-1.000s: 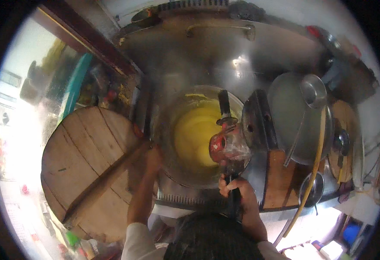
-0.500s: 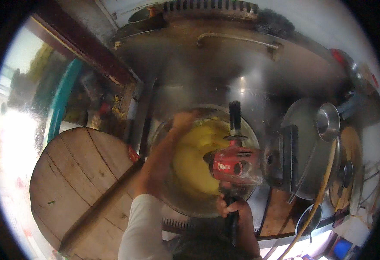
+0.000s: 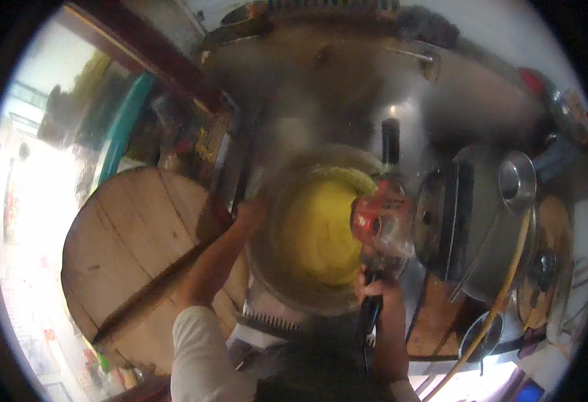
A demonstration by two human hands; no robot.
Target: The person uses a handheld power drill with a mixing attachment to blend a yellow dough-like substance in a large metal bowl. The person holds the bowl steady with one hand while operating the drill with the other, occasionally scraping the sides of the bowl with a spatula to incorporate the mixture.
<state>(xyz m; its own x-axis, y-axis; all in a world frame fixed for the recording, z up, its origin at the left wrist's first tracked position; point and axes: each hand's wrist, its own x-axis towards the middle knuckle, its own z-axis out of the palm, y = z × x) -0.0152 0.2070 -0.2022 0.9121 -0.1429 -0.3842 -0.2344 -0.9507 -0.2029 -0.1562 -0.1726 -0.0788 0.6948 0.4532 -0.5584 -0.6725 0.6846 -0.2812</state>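
Observation:
My right hand (image 3: pixel 379 289) is wrapped round the black rear handle of a red electric drill (image 3: pixel 382 214), a mixer-like power tool. A black side handle (image 3: pixel 390 137) sticks out from its far side. The drill lies over the right part of a large round metal pot (image 3: pixel 274 288) that holds a smooth yellow mash (image 3: pixel 327 231). Whatever is fitted to the drill's front is not clearly visible. My left hand (image 3: pixel 250 213) is at the pot's left rim; blur hides its fingers. Close by, a long wooden stick (image 3: pixel 153 291) lies across a round wooden lid (image 3: pixel 129 228).
To the right stand a large metal pan (image 3: pixel 491 248), a small metal bowl (image 3: pixel 516 179) and a long yellowish pole (image 3: pixel 508 268). A wooden board (image 3: pixel 434 321) lies nearer me. Steam hangs before the metal back panel (image 3: pixel 347 87). A teal post (image 3: pixel 123 127) rises at the left.
My left hand has moved from the pot's far rim back to its left side. The drill has shifted right, exposing more mash. My view has shifted slightly too.

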